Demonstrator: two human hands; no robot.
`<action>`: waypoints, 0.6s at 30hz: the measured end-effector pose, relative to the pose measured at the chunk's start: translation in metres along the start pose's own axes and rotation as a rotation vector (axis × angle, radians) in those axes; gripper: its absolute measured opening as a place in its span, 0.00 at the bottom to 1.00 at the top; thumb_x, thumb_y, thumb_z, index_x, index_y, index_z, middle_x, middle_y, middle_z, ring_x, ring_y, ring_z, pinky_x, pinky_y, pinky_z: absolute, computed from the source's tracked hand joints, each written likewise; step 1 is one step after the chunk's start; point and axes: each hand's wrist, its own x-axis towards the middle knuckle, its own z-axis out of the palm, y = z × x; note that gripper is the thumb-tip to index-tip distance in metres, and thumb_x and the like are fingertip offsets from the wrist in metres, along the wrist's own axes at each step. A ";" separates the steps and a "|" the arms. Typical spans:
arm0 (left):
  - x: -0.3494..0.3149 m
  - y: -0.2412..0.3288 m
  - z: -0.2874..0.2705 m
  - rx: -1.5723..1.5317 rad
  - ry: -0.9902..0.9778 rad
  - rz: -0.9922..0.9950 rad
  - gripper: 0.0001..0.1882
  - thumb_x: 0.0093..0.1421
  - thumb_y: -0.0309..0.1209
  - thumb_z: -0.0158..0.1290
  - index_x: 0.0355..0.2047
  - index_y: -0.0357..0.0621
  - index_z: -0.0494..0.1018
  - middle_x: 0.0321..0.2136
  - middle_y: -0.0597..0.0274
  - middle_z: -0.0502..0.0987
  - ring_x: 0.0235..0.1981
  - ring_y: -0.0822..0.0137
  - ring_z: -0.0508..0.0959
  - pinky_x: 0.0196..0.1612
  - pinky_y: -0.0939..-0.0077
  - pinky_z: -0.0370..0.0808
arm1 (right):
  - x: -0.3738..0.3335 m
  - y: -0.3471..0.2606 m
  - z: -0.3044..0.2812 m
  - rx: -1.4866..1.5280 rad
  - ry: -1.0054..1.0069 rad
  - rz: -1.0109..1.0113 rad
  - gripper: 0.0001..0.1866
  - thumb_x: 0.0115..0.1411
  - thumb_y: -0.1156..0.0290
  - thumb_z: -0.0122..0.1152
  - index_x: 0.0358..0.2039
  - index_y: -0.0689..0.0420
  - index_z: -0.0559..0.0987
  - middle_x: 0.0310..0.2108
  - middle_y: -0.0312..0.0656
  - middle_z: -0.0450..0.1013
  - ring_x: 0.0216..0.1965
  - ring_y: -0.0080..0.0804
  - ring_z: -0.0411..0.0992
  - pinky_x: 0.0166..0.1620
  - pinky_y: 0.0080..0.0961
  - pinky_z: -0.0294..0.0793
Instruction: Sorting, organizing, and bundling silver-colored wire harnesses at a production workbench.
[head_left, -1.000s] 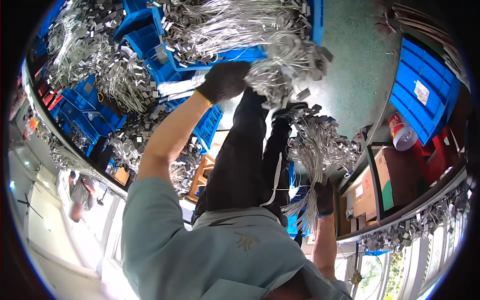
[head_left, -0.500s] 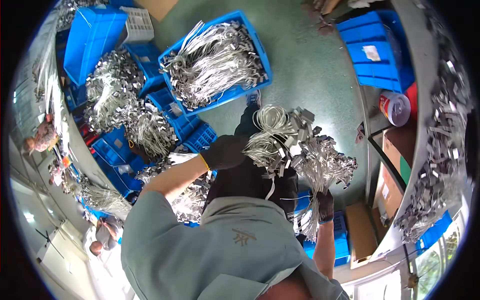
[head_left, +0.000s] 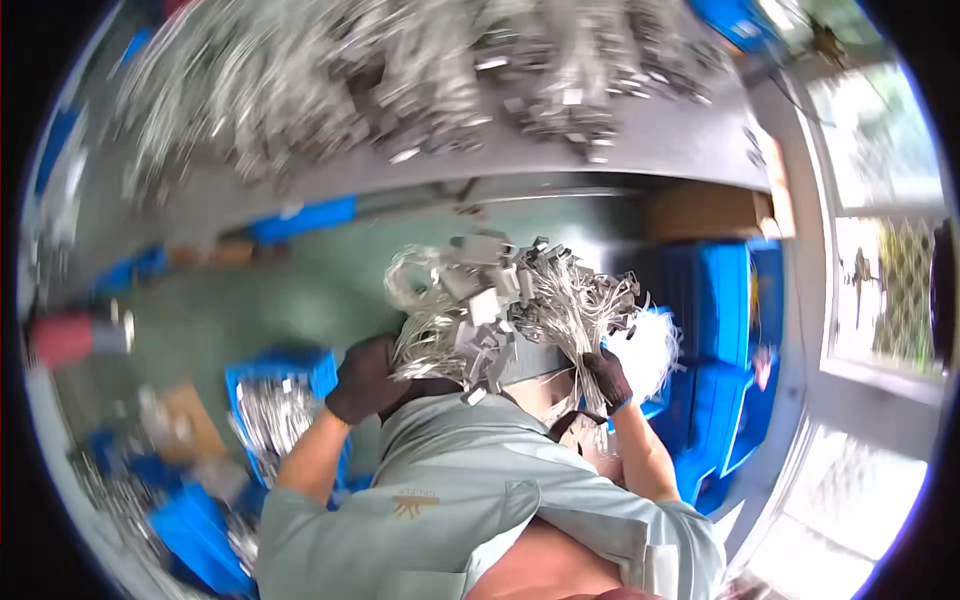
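Observation:
My left hand, in a dark glove, is closed on a bundle of looped pale cables with large grey connectors. In the dark-gloved fingers of my right hand is a second cable bundle, its wires gathered in the fist and its small connectors fanned out above. The two bundles are close together in front of my body, their connector ends meeting or overlapping. The left fingertips are partly hidden behind the cables.
Across the far side runs a grey workbench heaped with cable bundles, blurred. Tall blue crates stand at my right beside a cardboard box. A blue crate filled with cables sits at my left.
My body and view have turned to the right, so the bench now lies ahead. Both bundles have come along in my hands and are drawn closer together.

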 end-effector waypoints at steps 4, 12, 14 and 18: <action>0.116 0.079 0.006 -0.178 -0.041 0.185 0.14 0.48 0.33 0.63 0.34 0.43 0.76 0.27 0.50 0.77 0.31 0.50 0.78 0.36 0.66 0.75 | -0.033 -0.036 -0.077 0.273 0.232 -0.222 0.23 0.53 0.62 0.59 0.47 0.64 0.75 0.30 0.39 0.74 0.27 0.26 0.71 0.30 0.23 0.72; 0.336 0.186 0.058 0.239 0.121 0.800 0.12 0.51 0.32 0.59 0.37 0.46 0.78 0.34 0.56 0.78 0.34 0.56 0.78 0.40 0.62 0.75 | -0.009 -0.183 -0.246 0.250 0.451 -0.492 0.27 0.49 0.68 0.59 0.51 0.64 0.73 0.32 0.41 0.76 0.28 0.27 0.73 0.31 0.23 0.74; 0.376 0.221 0.062 0.264 0.065 0.690 0.09 0.53 0.33 0.57 0.35 0.47 0.78 0.33 0.57 0.78 0.35 0.59 0.78 0.40 0.61 0.75 | 0.006 -0.218 -0.290 0.268 0.473 -0.548 0.31 0.48 0.70 0.58 0.55 0.65 0.71 0.37 0.41 0.76 0.31 0.27 0.74 0.34 0.23 0.74; 0.437 0.259 0.079 0.380 0.142 0.710 0.06 0.54 0.32 0.56 0.33 0.48 0.78 0.30 0.61 0.78 0.34 0.60 0.78 0.39 0.61 0.74 | 0.055 -0.269 -0.405 0.120 0.494 -0.705 0.35 0.49 0.63 0.59 0.58 0.65 0.70 0.49 0.42 0.74 0.50 0.31 0.71 0.53 0.27 0.67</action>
